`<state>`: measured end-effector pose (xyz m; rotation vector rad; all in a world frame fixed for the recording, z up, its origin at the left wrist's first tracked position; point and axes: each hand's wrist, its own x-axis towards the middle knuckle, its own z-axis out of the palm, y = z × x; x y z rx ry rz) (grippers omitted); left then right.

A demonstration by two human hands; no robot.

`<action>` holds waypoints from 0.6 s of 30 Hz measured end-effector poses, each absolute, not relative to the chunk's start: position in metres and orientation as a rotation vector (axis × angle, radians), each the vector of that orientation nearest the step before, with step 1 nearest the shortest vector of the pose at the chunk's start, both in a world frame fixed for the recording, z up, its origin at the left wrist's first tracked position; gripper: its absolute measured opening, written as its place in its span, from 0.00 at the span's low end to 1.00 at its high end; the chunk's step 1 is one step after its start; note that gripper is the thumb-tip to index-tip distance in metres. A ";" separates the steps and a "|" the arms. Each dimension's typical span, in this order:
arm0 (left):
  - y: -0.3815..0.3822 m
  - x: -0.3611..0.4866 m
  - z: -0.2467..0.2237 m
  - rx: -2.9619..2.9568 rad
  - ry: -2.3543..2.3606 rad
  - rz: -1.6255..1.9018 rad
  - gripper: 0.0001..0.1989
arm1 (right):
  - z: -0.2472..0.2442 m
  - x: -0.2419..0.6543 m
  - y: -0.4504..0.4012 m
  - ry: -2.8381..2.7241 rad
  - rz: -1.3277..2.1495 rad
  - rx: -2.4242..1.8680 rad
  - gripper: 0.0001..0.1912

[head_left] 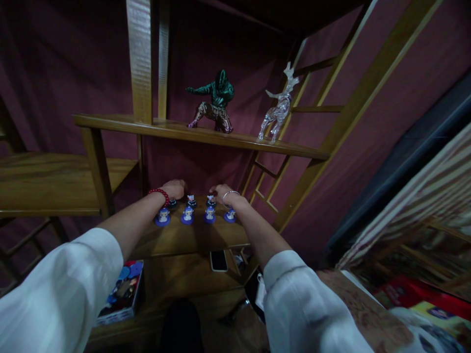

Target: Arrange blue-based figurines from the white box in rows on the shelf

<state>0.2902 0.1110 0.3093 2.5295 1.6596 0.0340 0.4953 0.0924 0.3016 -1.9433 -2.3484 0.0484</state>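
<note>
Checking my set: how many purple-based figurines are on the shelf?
4, in the front row, left to right: first figurine by the red bracelet, second figurine and third figurine between, fourth figurine by the silver bracelet. The left hand or right hand may hide more.

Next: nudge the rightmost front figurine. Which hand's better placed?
Right, I'd say: the right hand is just behind that figurine, while the left hand is at the rows' left end.

Dim light; a maroon wall (353, 171) behind wooden shelving (172, 131) with latticework (318, 109) at its right side
</note>
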 end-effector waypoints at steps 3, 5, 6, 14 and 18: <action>0.106 0.285 0.313 2.493 1.724 0.006 0.20 | 0.302 0.504 0.089 -2.313 0.020 -1.920 0.20; 0.100 0.282 0.316 2.487 1.746 0.013 0.19 | 0.302 0.512 0.086 -2.267 0.002 -1.940 0.19; 0.097 0.281 0.317 2.478 1.765 0.024 0.19 | 0.303 0.516 0.085 -2.236 -0.009 -1.962 0.19; 0.066 0.280 0.313 2.468 1.934 0.361 0.16 | 0.300 0.550 0.067 -1.955 -0.017 -2.033 0.19; 0.038 0.281 0.302 2.651 1.932 0.862 0.16 | 0.292 0.560 0.064 -1.869 -0.002 -2.031 0.20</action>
